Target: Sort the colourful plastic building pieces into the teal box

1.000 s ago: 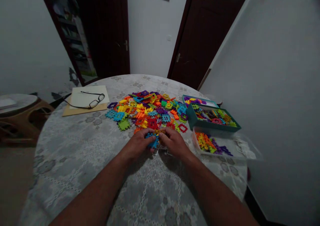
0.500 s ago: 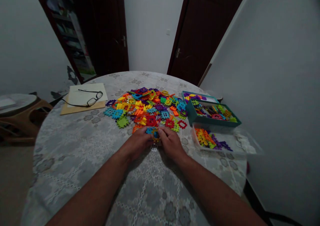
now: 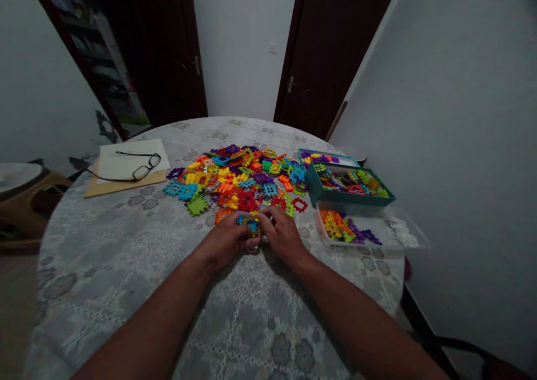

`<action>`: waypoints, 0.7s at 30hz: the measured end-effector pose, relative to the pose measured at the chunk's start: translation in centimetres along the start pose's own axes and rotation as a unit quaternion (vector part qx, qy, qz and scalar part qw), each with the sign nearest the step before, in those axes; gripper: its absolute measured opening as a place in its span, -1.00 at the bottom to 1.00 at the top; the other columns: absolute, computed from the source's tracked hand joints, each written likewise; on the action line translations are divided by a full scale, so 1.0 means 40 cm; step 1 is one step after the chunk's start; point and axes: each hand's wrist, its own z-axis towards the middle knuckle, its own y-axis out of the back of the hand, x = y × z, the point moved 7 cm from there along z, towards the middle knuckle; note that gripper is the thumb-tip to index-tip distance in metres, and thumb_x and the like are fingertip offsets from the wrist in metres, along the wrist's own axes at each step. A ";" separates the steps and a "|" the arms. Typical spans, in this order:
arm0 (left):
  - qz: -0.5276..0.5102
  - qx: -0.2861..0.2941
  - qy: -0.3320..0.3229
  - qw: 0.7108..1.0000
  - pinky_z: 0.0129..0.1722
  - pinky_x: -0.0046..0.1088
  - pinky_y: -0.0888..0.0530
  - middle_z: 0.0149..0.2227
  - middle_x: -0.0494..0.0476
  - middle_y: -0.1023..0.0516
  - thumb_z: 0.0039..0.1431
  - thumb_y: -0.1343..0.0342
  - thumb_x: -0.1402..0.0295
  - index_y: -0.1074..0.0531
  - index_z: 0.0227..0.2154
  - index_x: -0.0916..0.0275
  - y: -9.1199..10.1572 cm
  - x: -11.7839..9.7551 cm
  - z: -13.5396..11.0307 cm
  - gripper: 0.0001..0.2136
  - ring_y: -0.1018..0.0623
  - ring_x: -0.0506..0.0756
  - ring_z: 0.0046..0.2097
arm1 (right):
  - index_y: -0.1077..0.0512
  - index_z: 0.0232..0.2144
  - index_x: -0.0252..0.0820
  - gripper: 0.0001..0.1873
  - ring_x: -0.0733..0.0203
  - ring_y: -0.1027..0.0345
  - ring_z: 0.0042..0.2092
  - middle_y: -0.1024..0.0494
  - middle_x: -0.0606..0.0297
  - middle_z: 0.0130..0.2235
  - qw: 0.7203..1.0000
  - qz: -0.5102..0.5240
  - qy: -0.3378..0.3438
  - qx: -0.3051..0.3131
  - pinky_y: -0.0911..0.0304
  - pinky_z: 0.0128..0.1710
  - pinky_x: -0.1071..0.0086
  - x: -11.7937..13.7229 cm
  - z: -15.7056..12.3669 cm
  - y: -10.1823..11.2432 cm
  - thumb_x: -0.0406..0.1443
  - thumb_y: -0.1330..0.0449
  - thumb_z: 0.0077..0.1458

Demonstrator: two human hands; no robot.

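Note:
Both my hands meet at the near edge of a heap of colourful interlocking plastic building pieces [image 3: 247, 185]. Between them is a small assembly of blue and yellow building pieces [image 3: 252, 223]. My left hand [image 3: 229, 235] grips its left side, with the thumb across the front. On the other side, the fingers of my right hand [image 3: 280, 231] pinch its right edge. A clear piece [image 3: 252, 249] shows just below the assembly; whether it is joined on I cannot tell. My fingers hide part of the assembly.
To the right stand a green box [image 3: 348, 192] of pieces and a clear plastic tray [image 3: 321, 229] with orange, yellow and purple pieces. Black glasses [image 3: 140, 173] lie on papers [image 3: 109, 159] at the left. A patterned cloth covers the round table [image 3: 138, 240].
The blue and yellow assembly has been turned, showing more of its blue face. My left thumb now lies across its front. The whole view has shifted slightly.

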 end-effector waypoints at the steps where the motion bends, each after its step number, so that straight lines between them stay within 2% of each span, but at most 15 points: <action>1: -0.008 -0.008 -0.003 1.000 -0.14 -0.33 -0.70 -0.04 0.30 -0.66 0.06 -0.27 0.64 -0.51 -0.10 0.26 0.004 -0.002 0.003 -0.67 -0.71 0.17 -0.10 | -0.54 -0.19 -0.09 -0.78 0.14 -0.49 -0.15 -0.63 0.27 -0.19 1.000 -0.020 0.012 -0.012 -0.31 -0.10 0.32 0.002 0.008 0.025 -0.16 -0.14 0.42; 3: -0.033 -0.027 -0.012 0.999 -0.06 -0.26 -0.71 -0.04 0.32 -0.66 0.05 -0.21 0.67 -0.49 -0.13 0.25 0.014 -0.010 0.008 -0.68 -0.71 0.20 -0.06 | -0.55 -0.18 -0.11 -0.79 0.10 -0.50 -0.10 -0.64 0.20 -0.15 0.996 -0.084 0.020 -0.023 -0.30 -0.05 0.30 -0.003 0.021 0.077 -0.21 -0.12 0.42; 5: -0.062 -0.054 -0.023 0.996 0.02 -0.17 -0.71 -0.05 0.30 -0.64 0.05 -0.17 0.69 -0.44 -0.19 0.23 0.027 -0.020 0.011 -0.70 -0.71 0.23 -0.02 | -0.56 -0.19 -0.12 -0.82 0.05 -0.51 -0.09 -0.65 0.14 -0.14 0.984 -0.177 -0.001 0.002 -0.29 -0.06 0.27 -0.025 0.027 0.111 -0.25 -0.15 0.39; 8: -0.099 -0.085 -0.029 0.991 0.08 -0.02 -0.71 -0.03 0.23 -0.62 0.05 -0.14 0.70 -0.42 -0.20 0.20 0.042 -0.028 0.011 -0.69 -0.70 0.25 0.01 | -0.58 -0.16 -0.12 -0.84 -0.02 -0.53 -0.12 -0.66 0.05 -0.15 0.948 -0.308 -0.047 0.068 -0.28 -0.11 0.23 -0.068 0.015 0.124 -0.20 -0.24 0.34; 10: -0.106 -0.087 -0.030 0.990 0.09 0.04 -0.70 0.03 0.22 -0.61 0.06 -0.12 0.69 -0.43 -0.16 0.19 0.041 -0.030 0.009 -0.67 -0.67 0.25 0.05 | -0.58 -0.10 -0.11 -0.75 -0.06 -0.53 -0.12 -0.67 0.02 -0.13 0.931 -0.349 -0.052 0.094 -0.29 -0.14 0.22 -0.082 -0.001 0.113 -0.12 -0.33 0.28; 12: -0.101 -0.084 -0.033 0.991 0.11 0.06 -0.69 0.07 0.23 -0.60 0.08 -0.11 0.68 -0.43 -0.18 0.20 0.037 -0.033 0.005 -0.70 -0.65 0.24 0.09 | -0.57 -0.04 -0.09 -0.66 -0.08 -0.54 -0.09 -0.66 0.01 -0.09 0.926 -0.360 -0.040 0.103 -0.30 -0.15 0.22 -0.084 -0.013 0.097 -0.09 -0.39 0.21; 15: -0.095 -0.080 -0.039 0.991 0.14 0.06 -0.68 0.01 0.20 -0.60 0.11 -0.11 0.68 -0.37 -0.28 0.19 0.032 -0.032 0.001 -0.76 -0.63 0.23 0.09 | -0.56 0.01 -0.07 -0.65 -0.07 -0.54 -0.08 -0.64 0.03 -0.06 0.931 -0.348 -0.034 0.106 -0.31 -0.15 0.22 -0.089 -0.020 0.083 -0.18 -0.40 0.17; 18: -0.098 -0.076 -0.039 0.991 0.16 0.07 -0.66 -0.07 0.17 -0.58 0.12 -0.12 0.68 -0.32 -0.33 0.19 0.033 -0.026 0.003 -0.76 -0.63 0.22 0.06 | -0.55 0.02 -0.07 -0.64 -0.07 -0.53 -0.07 -0.62 0.04 -0.05 0.941 -0.321 -0.032 0.099 -0.34 -0.12 0.21 -0.086 -0.019 0.091 -0.24 -0.38 0.16; 21: -0.109 -0.066 -0.026 0.991 0.14 0.07 -0.65 -0.06 0.21 -0.61 0.13 -0.13 0.66 -0.36 -0.30 0.21 0.035 -0.018 0.008 -0.79 -0.66 0.22 0.02 | -0.52 0.08 -0.07 -0.60 -0.05 -0.52 -0.06 -0.58 0.04 0.00 0.954 -0.288 -0.002 0.085 -0.39 -0.07 0.18 -0.051 -0.017 0.106 -0.24 -0.35 0.19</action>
